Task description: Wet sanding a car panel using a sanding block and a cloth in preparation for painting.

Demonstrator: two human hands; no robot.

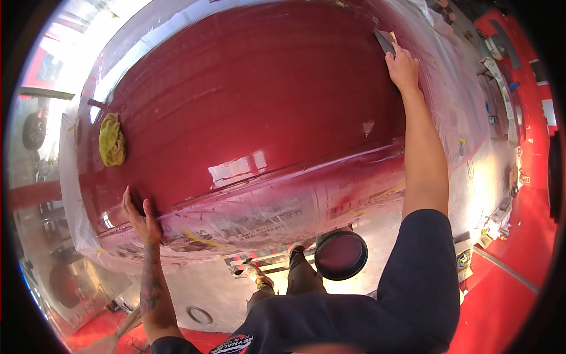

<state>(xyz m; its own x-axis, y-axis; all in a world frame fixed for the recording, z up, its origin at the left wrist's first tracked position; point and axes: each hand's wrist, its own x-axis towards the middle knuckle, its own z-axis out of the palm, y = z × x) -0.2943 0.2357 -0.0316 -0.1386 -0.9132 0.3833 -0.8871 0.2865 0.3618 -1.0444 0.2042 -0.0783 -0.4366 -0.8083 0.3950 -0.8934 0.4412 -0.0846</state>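
Note:
A glossy dark red car panel (259, 100) spreads in front of me, with wet-looking streaks and bright reflections. My right hand (404, 66) is at its far right edge, fingers closed on a thin grey flat piece (384, 42) with a pointed corner. Whether that piece is a sandpaper sheet or a stiff blade, I cannot tell. At the near left corner, my left hand (141, 218) lies on the panel's edge, fingers apart and holding nothing. A crumpled yellow-green cloth (112, 140) rests on the panel's left side, beyond my left hand.
Newspaper masking (253, 221) covers the near side below the panel. Clear plastic sheeting (460, 100) drapes the right side. A round black bucket (341, 255) stands by my feet, close to a slatted wooden pallet (239, 265). A dark ring (199, 315) lies on the floor.

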